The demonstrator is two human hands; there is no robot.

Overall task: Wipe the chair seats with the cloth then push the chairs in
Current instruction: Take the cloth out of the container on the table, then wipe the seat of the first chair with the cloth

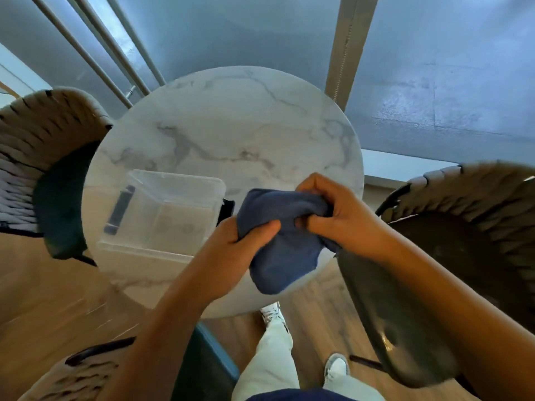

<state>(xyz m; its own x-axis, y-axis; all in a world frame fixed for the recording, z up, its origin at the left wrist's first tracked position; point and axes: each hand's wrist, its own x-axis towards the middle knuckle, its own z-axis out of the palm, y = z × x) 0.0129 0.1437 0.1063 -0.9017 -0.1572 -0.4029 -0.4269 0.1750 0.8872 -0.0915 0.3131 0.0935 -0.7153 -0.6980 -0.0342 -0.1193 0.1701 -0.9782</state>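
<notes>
Cloth point(282, 244) gripped in both hands above near edge of marble table point(231, 134).
Left hand point(240, 241) fingers curled round one bunched end, right hand point(333, 209) pinching other end; remainder hanging below. Clear plastic bin point(162, 215) on table, dark handle clips, contents indiscernible. Woven chairs point(477, 227) alongside. No legible writing.

cloth point(285, 241): blue, gripped by left hand point(240, 250) and right hand point(333, 209) above table's point(231, 120) near edge
bin point(165, 215): clear, table's left edge
</notes>
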